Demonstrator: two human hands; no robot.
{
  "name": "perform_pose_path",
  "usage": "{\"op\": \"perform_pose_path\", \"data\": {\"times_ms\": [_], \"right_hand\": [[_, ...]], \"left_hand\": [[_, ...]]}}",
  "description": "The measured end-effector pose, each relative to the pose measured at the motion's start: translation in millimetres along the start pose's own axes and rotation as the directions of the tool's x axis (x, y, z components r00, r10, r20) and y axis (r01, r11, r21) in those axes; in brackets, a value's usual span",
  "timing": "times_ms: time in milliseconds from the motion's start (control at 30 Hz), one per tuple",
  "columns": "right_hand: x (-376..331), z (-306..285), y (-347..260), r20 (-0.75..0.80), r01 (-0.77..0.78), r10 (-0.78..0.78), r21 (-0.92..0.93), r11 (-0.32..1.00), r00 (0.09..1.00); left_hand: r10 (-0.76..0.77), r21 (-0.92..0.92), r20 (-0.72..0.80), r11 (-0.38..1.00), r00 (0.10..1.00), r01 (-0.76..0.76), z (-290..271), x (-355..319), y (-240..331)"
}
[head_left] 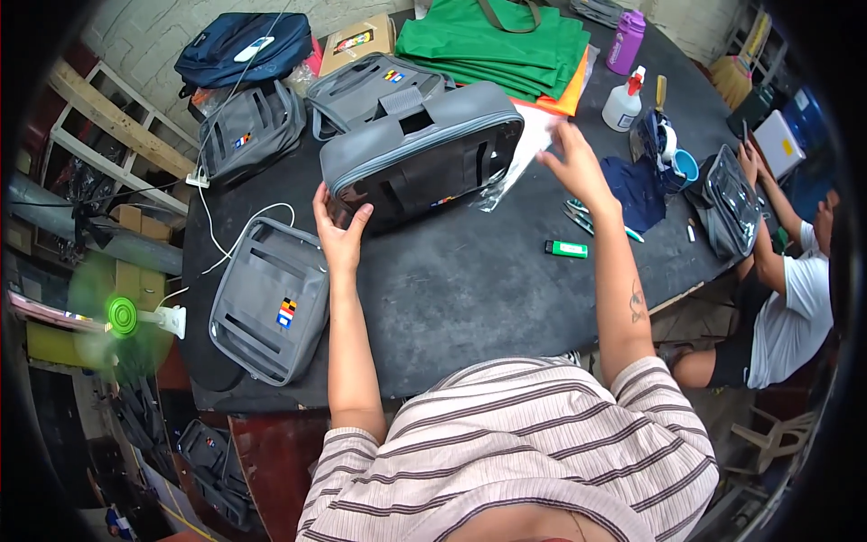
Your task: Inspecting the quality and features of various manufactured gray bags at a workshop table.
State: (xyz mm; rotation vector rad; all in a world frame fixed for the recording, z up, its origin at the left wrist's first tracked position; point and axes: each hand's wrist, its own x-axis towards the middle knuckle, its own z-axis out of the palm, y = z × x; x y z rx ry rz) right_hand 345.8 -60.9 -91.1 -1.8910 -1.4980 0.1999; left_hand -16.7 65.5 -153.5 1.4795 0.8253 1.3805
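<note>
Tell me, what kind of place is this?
Probably a small bag-making workshop. Several identical grey bags lie on a black worktable, folded green fabric is stacked at the back, and a co-worker handles another bag nearby.

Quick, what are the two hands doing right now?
Left hand: open, palm pressed flat against the near end of the grey bag, no grip on it.
Right hand: open, fingers spread on the clear plastic sheet.
</note>
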Motion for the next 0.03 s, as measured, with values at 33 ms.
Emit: {"op": "perform_pose_path", "data": {"times_ms": [33], "right_hand": [[-7.1,-1.5,12.9,0.116,-0.088,0.104,-0.139,0.986,0.988]], "left_hand": [[-0.004,-0.012,0.019,1.0,1.0,0.005,1.3,-0.3,-5.5]]}}
